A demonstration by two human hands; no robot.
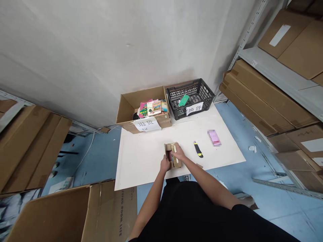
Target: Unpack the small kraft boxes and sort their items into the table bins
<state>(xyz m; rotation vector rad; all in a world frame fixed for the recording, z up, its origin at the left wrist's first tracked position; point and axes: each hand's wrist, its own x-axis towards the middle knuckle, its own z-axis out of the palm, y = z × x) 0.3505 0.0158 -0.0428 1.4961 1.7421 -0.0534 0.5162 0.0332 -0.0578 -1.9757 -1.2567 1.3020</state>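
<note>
A small cardboard box (177,162) stands near the front edge of the white table, its left side open. My left hand (165,163) grips the box at its lower left edge. With its fingers bent at the box's upper right, my right hand (178,153) reaches over toward the opening. Something reddish shows inside, too small to name. Right of the box lies a black and yellow utility knife (198,150). Beyond the knife is a pink item (214,137), blurred by pixels.
At the back of the white table (141,151) stand a cardboard box (130,127) of small packets and books and a black plastic crate (191,90) holding a green box (184,100). A large open carton (111,208) is at lower left. Shelves (282,67) with cartons flank the right.
</note>
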